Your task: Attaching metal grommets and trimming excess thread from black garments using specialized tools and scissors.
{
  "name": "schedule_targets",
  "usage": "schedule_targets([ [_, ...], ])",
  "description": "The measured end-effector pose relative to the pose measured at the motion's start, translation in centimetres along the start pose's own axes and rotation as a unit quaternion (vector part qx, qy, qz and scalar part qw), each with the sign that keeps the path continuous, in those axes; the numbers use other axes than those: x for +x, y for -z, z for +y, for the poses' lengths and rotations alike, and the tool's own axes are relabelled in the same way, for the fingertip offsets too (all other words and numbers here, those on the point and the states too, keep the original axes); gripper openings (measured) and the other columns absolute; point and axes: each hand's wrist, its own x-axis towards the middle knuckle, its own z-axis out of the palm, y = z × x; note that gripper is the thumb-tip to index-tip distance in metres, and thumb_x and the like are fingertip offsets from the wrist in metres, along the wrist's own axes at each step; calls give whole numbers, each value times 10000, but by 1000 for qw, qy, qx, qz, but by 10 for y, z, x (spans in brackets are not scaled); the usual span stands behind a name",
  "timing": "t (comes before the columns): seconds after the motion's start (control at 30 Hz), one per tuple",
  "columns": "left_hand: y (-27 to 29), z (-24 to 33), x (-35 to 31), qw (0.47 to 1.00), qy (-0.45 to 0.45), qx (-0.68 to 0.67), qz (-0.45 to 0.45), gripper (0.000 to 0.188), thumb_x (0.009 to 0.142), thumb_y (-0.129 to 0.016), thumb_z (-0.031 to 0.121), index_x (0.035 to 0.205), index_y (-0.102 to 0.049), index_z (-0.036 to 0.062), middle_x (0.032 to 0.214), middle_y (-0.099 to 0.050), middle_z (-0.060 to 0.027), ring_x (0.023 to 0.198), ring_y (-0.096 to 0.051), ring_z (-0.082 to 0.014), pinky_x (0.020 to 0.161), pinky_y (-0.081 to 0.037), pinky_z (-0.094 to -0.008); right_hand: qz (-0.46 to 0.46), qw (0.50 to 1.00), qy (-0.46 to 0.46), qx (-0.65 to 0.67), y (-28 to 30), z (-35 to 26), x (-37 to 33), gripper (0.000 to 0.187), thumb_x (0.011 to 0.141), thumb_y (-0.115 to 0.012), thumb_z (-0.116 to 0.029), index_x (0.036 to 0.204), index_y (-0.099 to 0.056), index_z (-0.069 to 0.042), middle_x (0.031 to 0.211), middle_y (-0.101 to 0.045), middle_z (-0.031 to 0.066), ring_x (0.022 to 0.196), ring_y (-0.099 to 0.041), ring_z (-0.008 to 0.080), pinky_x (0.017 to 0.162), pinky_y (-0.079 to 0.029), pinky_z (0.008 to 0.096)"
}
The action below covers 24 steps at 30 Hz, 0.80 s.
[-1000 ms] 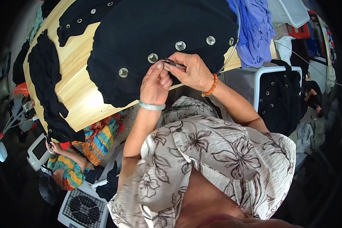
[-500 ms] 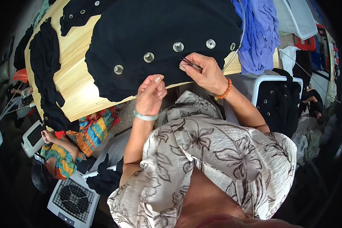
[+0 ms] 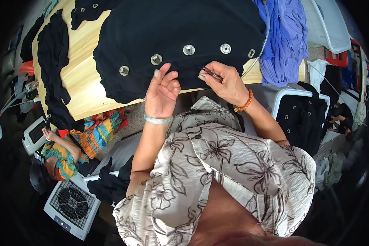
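Observation:
A black garment (image 3: pixel 180 28) with several pale, dark-marked buttons (image 3: pixel 188 50) in a row lies spread on the table in front of me. My right hand (image 3: pixel 225 82), wearing an orange bead bracelet, grips small dark thread snips (image 3: pixel 212 73), their points directed up and left over the garment's near part. Below one button, my left hand (image 3: pixel 163 92) is raised with the palm turned up and the fingers apart. It has a pale bangle at the wrist, and I see nothing held in it.
Blue-purple garments (image 3: pixel 283 45) hang over the wooden table's (image 3: pixel 80 61) right side, beside a thin hose (image 3: pixel 267 28). More black clothes (image 3: pixel 53 57) lie at left. A white-rimmed bin (image 3: pixel 279 100) of black garments stands right. A co-worker (image 3: pixel 63 160) sits lower left near a fan unit (image 3: pixel 71 205).
My left hand has opened from closed fingertips and turned palm up. My right hand has shifted slightly right and down with the thread snips, away from the buttons.

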Motion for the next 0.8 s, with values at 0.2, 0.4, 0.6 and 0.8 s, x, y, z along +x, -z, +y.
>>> schedule_targets([
  [0.2, -6, 4, 16, 999, 2, 37, 21, 563, 981, -505, 540, 1063, -676, 9, 880, -727, -121, 717, -673, -201, 653, -531, -299, -8, 1000, 5, -6, 0, 5, -1, 127, 917, -657, -98, 949, -648, 25, 769, -648, -4, 684, -510, 4, 592, -422, 198],
  [0.4, -9, 4, 14, 997, 21, 60, 50, 645, 939, -510, 632, 1000, -695, 16, 800, -727, -105, 648, -673, -195, 581, -523, -283, -20, 1000, -2, -24, 1, 7, -1, 128, 917, -661, -105, 944, -647, 20, 754, -630, -9, 672, -496, 7, 588, -415, 200],
  [0.6, -19, 8, 26, 991, 16, 81, 101, 487, 885, -688, 508, 949, -694, 25, 758, -719, -94, 597, -667, -173, 533, -506, -257, -23, 999, 7, -33, 0, 5, -1, 125, 918, -664, -103, 949, -644, 16, 745, -615, -21, 647, -469, 9, 572, -393, 200],
  [0.8, -10, 9, 33, 994, 24, 50, 95, 320, 948, -657, 342, 955, -691, 24, 755, -714, -78, 592, -655, -161, 525, -493, -249, -21, 999, 20, -19, -2, 9, -2, 117, 918, -661, -87, 963, -640, 20, 771, -622, -17, 656, -474, 8, 578, -396, 197],
])
